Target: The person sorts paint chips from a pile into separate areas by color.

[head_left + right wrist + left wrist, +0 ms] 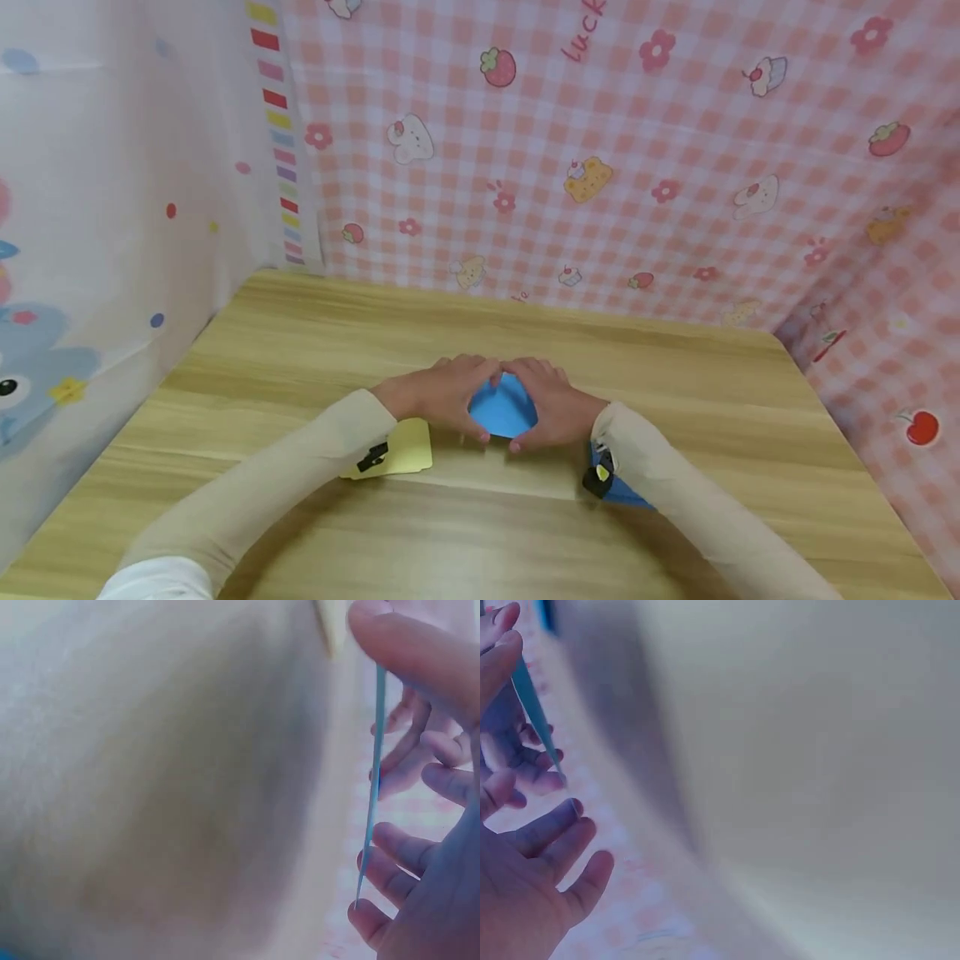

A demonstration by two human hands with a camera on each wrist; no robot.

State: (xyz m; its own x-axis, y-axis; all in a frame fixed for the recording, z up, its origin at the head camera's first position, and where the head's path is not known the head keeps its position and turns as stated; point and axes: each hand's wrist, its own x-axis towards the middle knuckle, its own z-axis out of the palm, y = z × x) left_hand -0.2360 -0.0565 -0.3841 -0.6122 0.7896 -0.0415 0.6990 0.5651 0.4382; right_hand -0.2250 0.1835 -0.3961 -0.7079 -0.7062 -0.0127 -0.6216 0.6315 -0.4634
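A light blue sheet of thin card or paper [504, 408] is held between both hands over the middle of the wooden table. My left hand [453, 390] grips its left side and my right hand [557, 406] its right side, thumbs towards me, fingers on the far side. The fingertips of both hands nearly meet at the top. In the right wrist view the sheet [373, 780] shows almost edge-on between thumb and fingers. The left wrist view shows it as a thin slanting strip [534, 712]. The hands cover its outer parts.
A pale yellow card [411, 450] lies on the table [480, 533], partly under the left wrist. Beneath the right forearm a darker blue piece [628, 494] is partly hidden. Patterned cloth walls [525, 125] rise at the back and both sides.
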